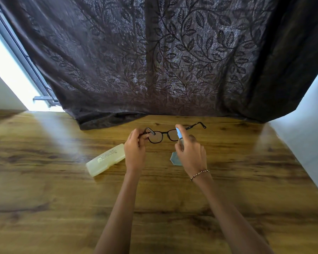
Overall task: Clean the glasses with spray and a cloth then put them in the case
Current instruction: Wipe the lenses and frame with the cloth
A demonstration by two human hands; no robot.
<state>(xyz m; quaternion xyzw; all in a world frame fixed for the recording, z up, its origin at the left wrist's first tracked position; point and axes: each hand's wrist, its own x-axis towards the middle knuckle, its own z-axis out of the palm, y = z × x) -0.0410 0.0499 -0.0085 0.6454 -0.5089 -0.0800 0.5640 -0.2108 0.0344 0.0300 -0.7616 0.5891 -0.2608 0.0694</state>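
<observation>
The right hand [191, 153] covers most of the spray bottle [179, 133] and, seemingly, the cloth [174, 158]

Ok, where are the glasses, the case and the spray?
glasses [165, 132]: head view, on the bridge.
case [106, 159]: head view, on its lid.
spray bottle [179, 133]: head view, on its blue top.

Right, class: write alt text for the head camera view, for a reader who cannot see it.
A person's left hand pinches black glasses at a wooden table while the right hand aims a blue spray bottle at them. A pale case and a blue cloth lie nearby.
</observation>
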